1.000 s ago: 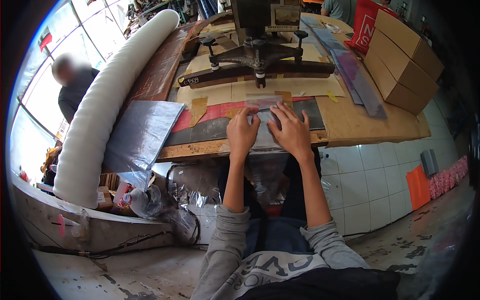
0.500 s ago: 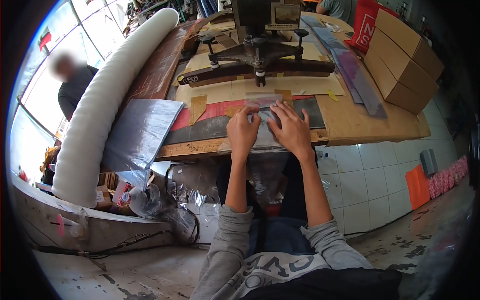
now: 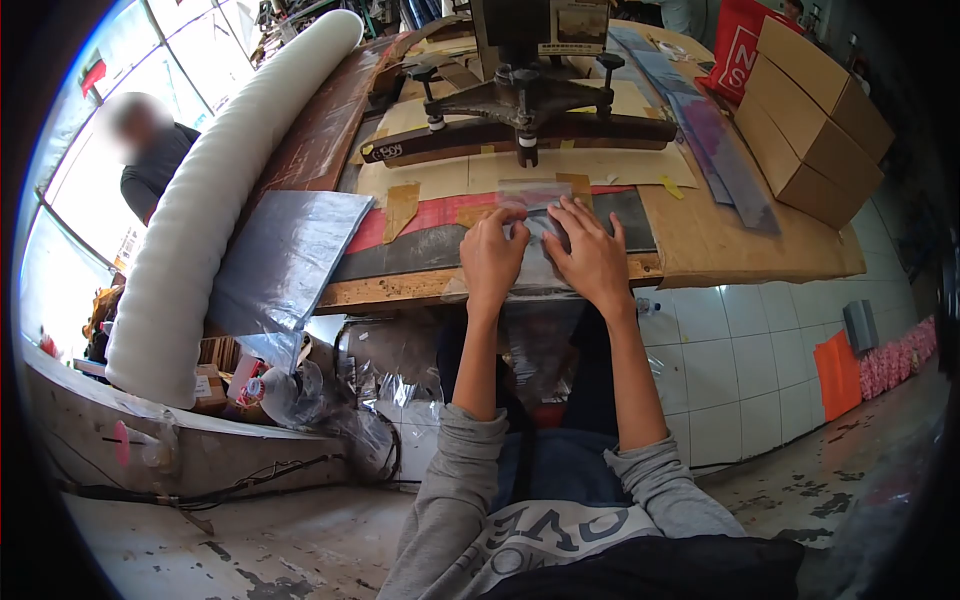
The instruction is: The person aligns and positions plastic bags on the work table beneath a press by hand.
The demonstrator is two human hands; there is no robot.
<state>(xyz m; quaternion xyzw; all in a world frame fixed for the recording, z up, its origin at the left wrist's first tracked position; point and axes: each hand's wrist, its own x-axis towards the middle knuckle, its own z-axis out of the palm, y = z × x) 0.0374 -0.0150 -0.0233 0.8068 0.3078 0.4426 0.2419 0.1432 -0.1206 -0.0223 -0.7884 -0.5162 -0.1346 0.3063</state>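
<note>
A clear plastic sheet [image 3: 537, 268] lies at the table's front edge, over dark and red strips, and its lower part hangs down past the edge. My left hand [image 3: 491, 256] is at the sheet's left side, with fingers curled and the thumb close to the forefinger on the plastic. On the other side, my right hand [image 3: 592, 252] rests on the sheet with its fingers stretched forward and apart. Just beyond both hands stands a press with a long dark bar [image 3: 520, 140], raised above the table. Brown tape pieces [image 3: 401, 210] lie on the red strip.
A thick white foam roll [image 3: 215, 230] runs along the left, beside a stack of clear film sheets [image 3: 285, 255]. Cardboard boxes [image 3: 800, 130], a red bag [image 3: 735, 55] and bluish plastic strips [image 3: 715, 150] are at the right. Another person [image 3: 155, 160] is beyond the roll.
The view has shifted slightly. Both hands stay over the plastic sheet in nearly the same pose, and more of the sheet shows between them.
</note>
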